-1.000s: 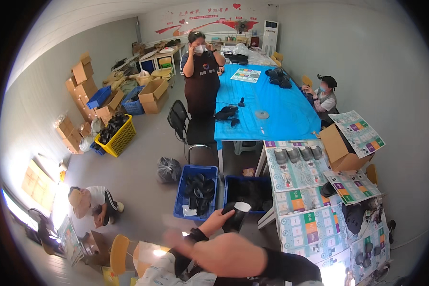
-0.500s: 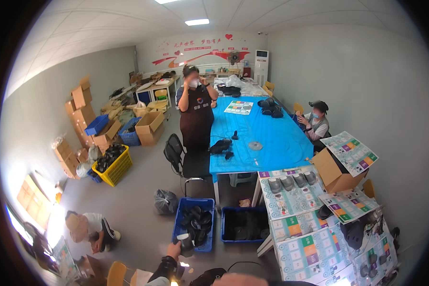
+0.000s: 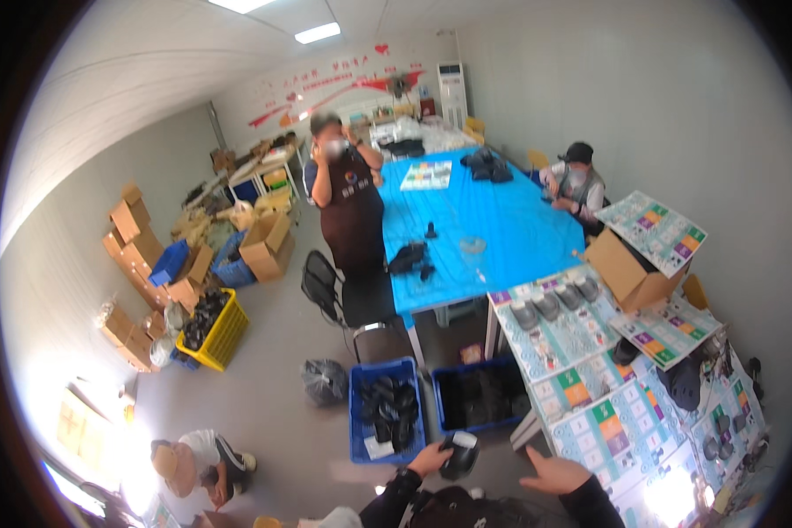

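My left hand [image 3: 428, 459] grips a dark, rounded, cup-shaped piece [image 3: 460, 456] at its left edge, low in the middle of the view. A small pale patch shows on the piece's top; its exact kind I cannot make out. To the right, my right hand [image 3: 556, 473] is empty, thumb and fingers apart, beside the near table's left edge. Just beyond my left hand a blue crate [image 3: 355, 414] on the floor holds several black pieces and a white sheet. Similar dark grey cup shapes [image 3: 546, 305] stand in a row on the near table.
Printed sheets [image 3: 576, 431] cover the near table. Another blue crate [image 3: 437, 396] stands partly beneath it. Beyond are a blue-covered table [image 3: 449, 233], a black chair [image 3: 321, 286] and an open carton [image 3: 625, 268]. One person stands, another sits at the right, a third bends low left.
The view has tilted and shifted. My left hand has moved right with the dark piece, which is turned differently. My right hand has risen from the lower edge, its fingers now showing spread.
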`<state>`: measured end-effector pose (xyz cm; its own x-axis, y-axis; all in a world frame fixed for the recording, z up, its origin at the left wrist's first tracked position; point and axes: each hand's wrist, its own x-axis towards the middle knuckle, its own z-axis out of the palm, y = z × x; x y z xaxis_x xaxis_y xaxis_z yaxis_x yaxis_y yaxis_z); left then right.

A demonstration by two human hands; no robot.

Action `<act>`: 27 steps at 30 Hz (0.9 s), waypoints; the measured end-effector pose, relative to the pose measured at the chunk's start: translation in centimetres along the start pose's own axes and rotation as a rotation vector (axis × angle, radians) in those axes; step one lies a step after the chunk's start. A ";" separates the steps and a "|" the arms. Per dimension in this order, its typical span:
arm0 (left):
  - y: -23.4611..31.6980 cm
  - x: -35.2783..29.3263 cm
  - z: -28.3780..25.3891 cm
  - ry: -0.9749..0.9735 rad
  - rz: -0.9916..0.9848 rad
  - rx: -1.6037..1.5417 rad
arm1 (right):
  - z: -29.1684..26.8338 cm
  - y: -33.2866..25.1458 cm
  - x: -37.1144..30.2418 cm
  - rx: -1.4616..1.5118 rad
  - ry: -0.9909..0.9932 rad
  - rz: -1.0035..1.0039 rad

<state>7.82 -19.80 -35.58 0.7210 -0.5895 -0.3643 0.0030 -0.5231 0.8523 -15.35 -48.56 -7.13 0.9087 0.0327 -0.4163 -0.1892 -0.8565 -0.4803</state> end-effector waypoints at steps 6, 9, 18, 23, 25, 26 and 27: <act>18.9 -0.6 -0.4 0.298 -0.020 -0.414 | -9.9 -16.8 -0.7 -0.018 0.469 0.200; 23.9 -3.2 -2.3 0.372 0.145 -0.416 | -3.9 -15.0 8.2 -0.227 0.456 -0.008; 7.9 -1.2 -6.2 0.253 -0.147 -0.538 | -5.6 -11.1 4.4 0.122 0.665 -0.482; 4.2 -1.1 -5.4 0.180 -0.258 -0.339 | -3.4 -3.0 3.5 0.350 0.770 -0.056; 4.5 -0.6 -4.5 0.103 -0.294 -0.251 | -2.6 -1.7 2.4 0.332 0.761 0.069; 4.5 -0.4 -3.8 0.073 -0.301 -0.218 | -2.1 -1.3 1.3 0.381 0.733 0.093; 4.2 0.2 -3.3 0.052 -0.307 -0.214 | -1.9 -1.2 0.3 0.430 0.706 0.117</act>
<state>10.23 -20.11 -30.80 0.6979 -0.3904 -0.6004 0.3652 -0.5271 0.7673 -14.12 -48.52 -5.29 0.8668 -0.4977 0.0310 -0.2927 -0.5581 -0.7765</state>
